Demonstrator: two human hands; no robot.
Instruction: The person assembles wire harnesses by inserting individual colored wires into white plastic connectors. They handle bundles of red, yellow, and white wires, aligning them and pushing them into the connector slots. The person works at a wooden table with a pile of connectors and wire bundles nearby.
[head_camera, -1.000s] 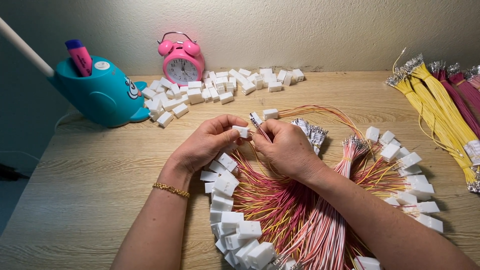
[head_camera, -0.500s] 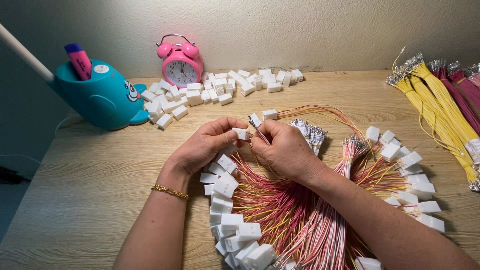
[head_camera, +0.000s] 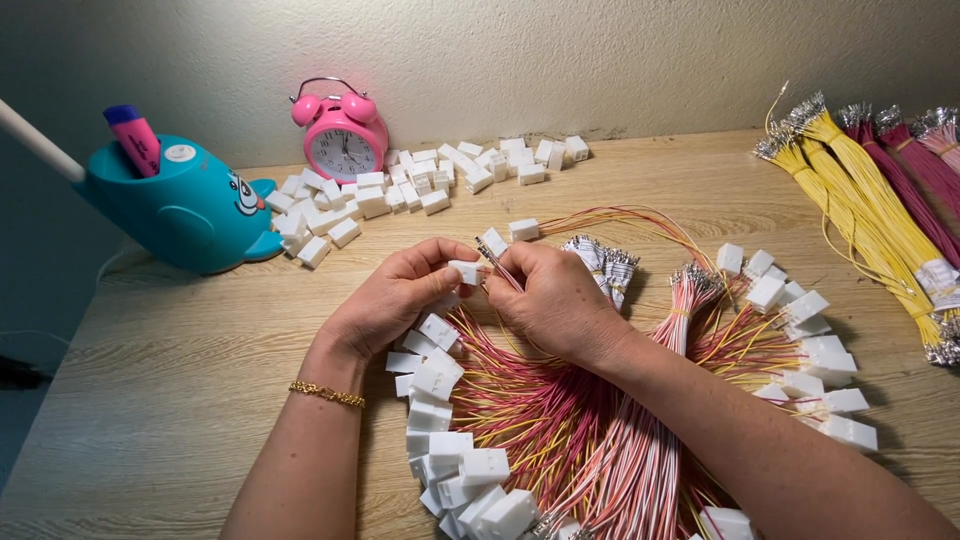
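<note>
My left hand (head_camera: 400, 295) pinches a small white plastic connector (head_camera: 465, 271) between thumb and fingers; a gold bracelet circles its wrist. My right hand (head_camera: 555, 300) holds a thin wire (head_camera: 497, 262) with a metal tip, its end right at the connector. Both hands hover over a fan of red, pink and yellow wires (head_camera: 560, 420) fitted with white connectors (head_camera: 450, 440) on the wooden table (head_camera: 180, 380).
Loose white connectors (head_camera: 400, 190) lie in a pile at the back by a pink alarm clock (head_camera: 342, 140). A teal whale-shaped holder (head_camera: 185, 205) stands at left. Bundles of yellow and magenta wires (head_camera: 870, 190) lie at right. More finished connectors (head_camera: 800, 320) sit right of my arm.
Hardly anything differs: both hands stay together over the wires, with only small finger shifts around the connector and wire tip.
</note>
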